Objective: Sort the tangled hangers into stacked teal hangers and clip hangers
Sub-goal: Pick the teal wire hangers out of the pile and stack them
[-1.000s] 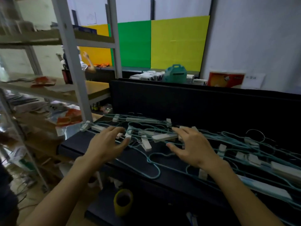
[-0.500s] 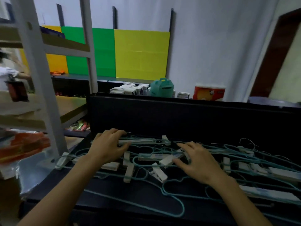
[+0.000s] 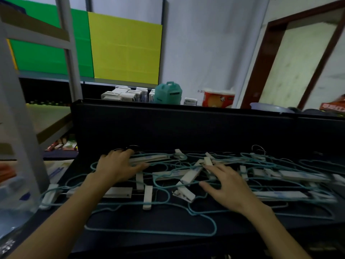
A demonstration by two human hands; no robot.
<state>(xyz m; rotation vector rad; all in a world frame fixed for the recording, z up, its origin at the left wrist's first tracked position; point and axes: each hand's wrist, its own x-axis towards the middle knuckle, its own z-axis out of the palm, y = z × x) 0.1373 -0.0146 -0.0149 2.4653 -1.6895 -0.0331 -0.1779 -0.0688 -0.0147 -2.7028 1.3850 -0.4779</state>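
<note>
A tangle of thin teal wire hangers [image 3: 158, 230] and white clip hangers [image 3: 147, 197] lies spread across the black table [image 3: 168, 217]. My left hand [image 3: 117, 167] rests on the left part of the pile, fingers stretched over a white clip bar [image 3: 149, 158] near the back. My right hand [image 3: 227, 186] lies flat on the middle of the tangle, fingers straight and touching a white clip [image 3: 192, 174]. More hangers [image 3: 298, 176] trail off to the right.
A black upright panel [image 3: 186, 124] walls the table's back edge. Behind it stand small boxes [image 3: 125, 94], a teal container [image 3: 168, 95] and an orange tub [image 3: 218, 98]. A grey metal shelf post [image 3: 20, 128] stands close on the left.
The view has swung right and tilted up. Both hands have slid a little further into the pile, the left one reaching towards the back bar. Nothing has been lifted.
</note>
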